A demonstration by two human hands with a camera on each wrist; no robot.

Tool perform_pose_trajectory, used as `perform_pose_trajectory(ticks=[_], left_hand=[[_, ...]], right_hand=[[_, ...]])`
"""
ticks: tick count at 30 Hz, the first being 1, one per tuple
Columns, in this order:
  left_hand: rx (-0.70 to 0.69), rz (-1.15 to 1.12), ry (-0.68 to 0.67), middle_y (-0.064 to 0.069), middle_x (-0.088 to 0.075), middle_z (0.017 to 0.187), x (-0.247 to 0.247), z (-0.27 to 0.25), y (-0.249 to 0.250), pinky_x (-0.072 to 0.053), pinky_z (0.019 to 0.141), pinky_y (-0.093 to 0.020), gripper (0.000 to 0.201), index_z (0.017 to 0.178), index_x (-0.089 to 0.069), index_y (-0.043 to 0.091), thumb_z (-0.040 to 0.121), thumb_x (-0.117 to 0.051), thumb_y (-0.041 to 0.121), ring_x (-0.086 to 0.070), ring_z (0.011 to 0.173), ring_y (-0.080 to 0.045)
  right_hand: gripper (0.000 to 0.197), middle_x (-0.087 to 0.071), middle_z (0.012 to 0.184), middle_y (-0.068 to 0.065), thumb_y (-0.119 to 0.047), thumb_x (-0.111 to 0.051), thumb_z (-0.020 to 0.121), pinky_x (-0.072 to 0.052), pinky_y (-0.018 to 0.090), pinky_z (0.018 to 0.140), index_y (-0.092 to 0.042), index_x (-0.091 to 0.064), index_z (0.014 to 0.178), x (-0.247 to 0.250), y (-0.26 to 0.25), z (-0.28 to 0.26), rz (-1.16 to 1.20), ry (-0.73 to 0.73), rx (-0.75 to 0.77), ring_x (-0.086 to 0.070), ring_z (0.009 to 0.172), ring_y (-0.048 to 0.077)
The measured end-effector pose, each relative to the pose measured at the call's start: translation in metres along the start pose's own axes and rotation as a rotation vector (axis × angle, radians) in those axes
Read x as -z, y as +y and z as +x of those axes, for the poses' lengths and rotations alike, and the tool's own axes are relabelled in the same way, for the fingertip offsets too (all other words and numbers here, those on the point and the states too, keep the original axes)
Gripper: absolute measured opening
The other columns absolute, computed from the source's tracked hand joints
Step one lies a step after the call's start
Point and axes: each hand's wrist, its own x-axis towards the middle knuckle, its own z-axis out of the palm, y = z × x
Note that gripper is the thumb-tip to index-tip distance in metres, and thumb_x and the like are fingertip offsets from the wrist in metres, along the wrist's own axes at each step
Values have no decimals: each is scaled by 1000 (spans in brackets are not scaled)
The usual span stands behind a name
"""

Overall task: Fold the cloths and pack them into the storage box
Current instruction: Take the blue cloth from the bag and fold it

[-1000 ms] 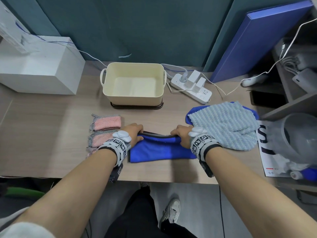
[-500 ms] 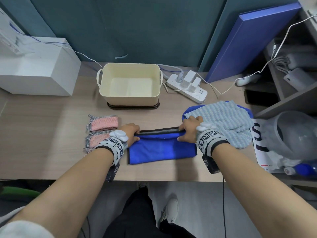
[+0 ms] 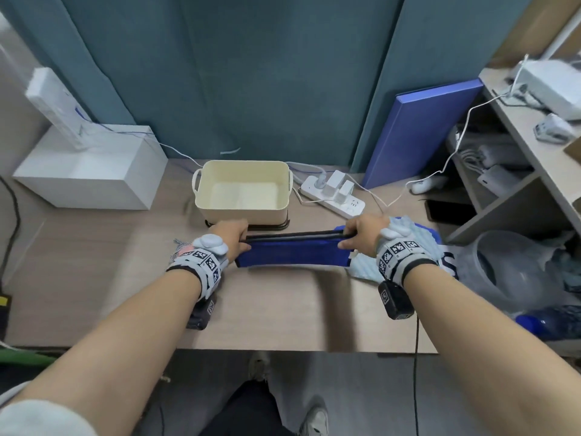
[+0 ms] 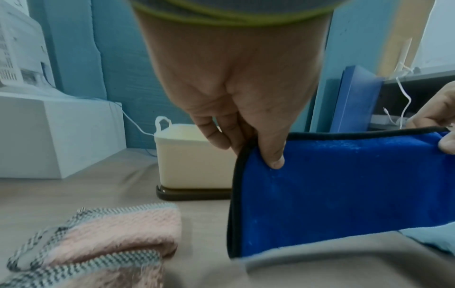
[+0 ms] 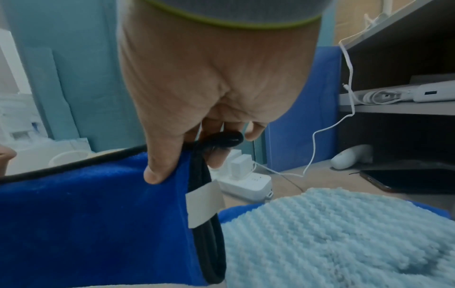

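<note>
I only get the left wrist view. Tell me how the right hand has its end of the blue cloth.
Observer: The right hand pinches the blue cloth at its top corner, thumb in front, fingers behind.
Operator: Report what's inside the storage box.
Observer: The head view looks down into the storage box: bare floor, no cloth packed yet.
Operator: Say what lies under that right end.
Observer: A light blue textured cloth lies spread out below it, unfolded.
</note>
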Motion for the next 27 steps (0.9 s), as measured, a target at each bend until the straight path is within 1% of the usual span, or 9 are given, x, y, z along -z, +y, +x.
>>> perform_pose_trajectory(ticks=[3,6,9,13,16,19,21,24,27], left_hand=[[-15,-71,54,5,-62,79,12,-12,3,-48,65,-31,37,83,-45,28,74,-81,20,-60,73,-24],[-79,3,-31,4,-65,89,-4,-30,4,-43,69,-27,32,101,-60,30,76,-78,20,-62,83,-22],[-83,182,-228,5,-64,101,-44,-54,-6,-46,79,-27,24,104,-67,34,81,-71,29,-61,95,-21],[-83,221,-390,9,-57,91,-100,-89,-18,-38,70,-26,9,88,-63,34,82,-67,30,-54,83,-15],[-51,169,-355,7,-57,92,-120,-97,-21,-40,73,-29,7,92,-61,27,86,-65,30,-58,88,-19],[13,167,-252,0,-68,101,-120,-89,-21,-45,76,-30,13,105,-57,28,93,-57,34,-65,96,-29],[41,147,-245,-3,-69,102,-116,-81,-23,-47,76,-31,18,112,-53,26,96,-53,34,-66,93,-31],[88,151,-249,-5,-67,90,-114,-72,-25,-48,71,-34,15,106,-48,25,96,-49,36,-62,79,-29],[132,110,-267,6,-54,75,-112,-68,-18,-36,65,-29,12,111,-49,20,100,-48,25,-53,69,-20]], right_hand=[[34,-63,71,-10,-39,-87,67,-52,35,69,-28,-56,71,9,3,-5,102,50,27,-62,74,20],[36,-62,74,-11,-24,-82,67,-47,35,65,-31,-49,78,-6,4,-22,106,9,81,-59,71,18],[24,-65,84,-14,-22,-73,76,-50,31,74,-36,-55,83,-53,13,-40,42,-153,109,-64,81,16],[12,-70,91,-10,-33,-72,79,-54,28,73,-28,-70,90,-117,23,-64,-24,-359,132,-68,84,15],[21,-66,84,-10,-50,-67,65,-59,39,73,-34,-66,78,-140,34,-62,42,-315,117,-66,76,14],[19,-65,88,-7,-40,-69,82,-53,38,80,-31,-52,83,-141,38,-56,94,-291,113,-64,85,21],[18,-63,87,-4,-39,-62,92,-51,37,78,-30,-46,92,-137,39,-53,95,-225,81,-62,84,23],[17,-62,89,-3,-49,-49,97,-53,42,80,-34,-41,97,-137,36,-47,14,-173,25,-60,87,26],[19,-62,99,1,-50,-41,101,-46,42,80,-31,-40,100,-141,27,-42,-41,-134,-7,-53,101,32]])
